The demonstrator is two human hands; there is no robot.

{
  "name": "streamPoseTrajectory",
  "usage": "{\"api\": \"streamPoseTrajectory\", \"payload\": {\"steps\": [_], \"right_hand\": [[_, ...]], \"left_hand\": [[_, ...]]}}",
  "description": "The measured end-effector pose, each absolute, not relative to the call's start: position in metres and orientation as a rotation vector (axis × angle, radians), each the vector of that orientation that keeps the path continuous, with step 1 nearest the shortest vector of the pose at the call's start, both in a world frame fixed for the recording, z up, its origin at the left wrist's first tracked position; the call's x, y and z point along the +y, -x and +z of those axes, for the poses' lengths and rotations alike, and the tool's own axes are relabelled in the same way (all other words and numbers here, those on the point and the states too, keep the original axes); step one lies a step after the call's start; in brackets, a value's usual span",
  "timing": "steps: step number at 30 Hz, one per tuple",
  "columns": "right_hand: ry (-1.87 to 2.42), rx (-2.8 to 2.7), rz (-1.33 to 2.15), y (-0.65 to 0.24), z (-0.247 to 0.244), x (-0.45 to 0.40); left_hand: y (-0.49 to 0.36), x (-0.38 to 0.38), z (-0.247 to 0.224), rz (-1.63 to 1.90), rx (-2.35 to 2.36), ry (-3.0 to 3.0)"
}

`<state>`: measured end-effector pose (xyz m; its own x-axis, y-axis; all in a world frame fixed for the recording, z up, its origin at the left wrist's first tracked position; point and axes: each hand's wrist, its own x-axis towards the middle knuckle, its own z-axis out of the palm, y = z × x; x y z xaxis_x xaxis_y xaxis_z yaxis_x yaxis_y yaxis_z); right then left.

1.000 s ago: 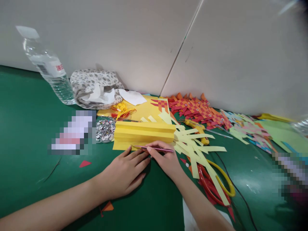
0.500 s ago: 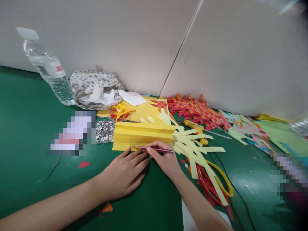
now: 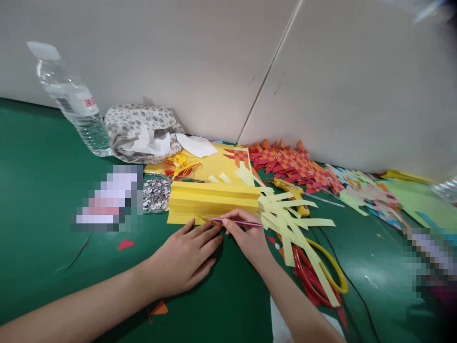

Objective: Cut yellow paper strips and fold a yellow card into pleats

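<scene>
A creased sheet of yellow paper (image 3: pixel 210 197) lies in front of me, its folds running from side to side. My left hand (image 3: pixel 189 255) rests flat at the sheet's lower edge, fingers stretched out and fingertips on the paper. Pinched in my right hand (image 3: pixel 246 238) is a slim pink pen (image 3: pixel 244 223), held nearly level, with its tip pointing left over the lower part of the sheet. Pale yellow paper strips (image 3: pixel 285 214) lie in a loose heap just right of the sheet.
Left are a water bottle (image 3: pixel 76 109), tissue pouch (image 3: pixel 143 128), and bag of googly eyes (image 3: pixel 156 194). Behind the strips lie a yellow glue gun (image 3: pixel 291 190) and woven red-orange paper fish (image 3: pixel 293 164). Scissors with red and yellow handles (image 3: pixel 332 267) and a black cord (image 3: pixel 353 286) are at right.
My right hand and the pen have slid a little to the right along the sheet's lower edge. My left hand stays in place on the paper.
</scene>
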<state>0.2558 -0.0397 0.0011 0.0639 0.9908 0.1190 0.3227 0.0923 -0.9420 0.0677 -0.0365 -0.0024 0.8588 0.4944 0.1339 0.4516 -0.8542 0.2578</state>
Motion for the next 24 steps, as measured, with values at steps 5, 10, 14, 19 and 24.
{"api": "streamPoseTrajectory", "payload": {"steps": [5,10,14,19,24], "right_hand": [[1.382,-1.422,0.920,-0.2550,0.0039,-0.0407],[1.342,-1.508,0.939,-0.2523,0.0063,-0.0418],[1.333,-1.546,0.958,-0.2519,0.0065,-0.0410],[1.367,-1.564,0.920,-0.2511,0.0075,-0.0405],[1.387,-1.548,0.890,-0.2513,0.0080,-0.0410]], "left_hand": [[-0.0681,-0.0363,-0.0028,0.294,0.726,-2.814],[-0.0678,-0.0363,-0.0047,0.325,0.718,-2.802],[-0.0675,-0.0365,-0.0057,0.354,0.716,-2.788],[-0.0679,-0.0368,-0.0050,0.382,0.711,-2.791],[-0.0676,-0.0372,-0.0036,0.392,0.720,-2.800]]}}
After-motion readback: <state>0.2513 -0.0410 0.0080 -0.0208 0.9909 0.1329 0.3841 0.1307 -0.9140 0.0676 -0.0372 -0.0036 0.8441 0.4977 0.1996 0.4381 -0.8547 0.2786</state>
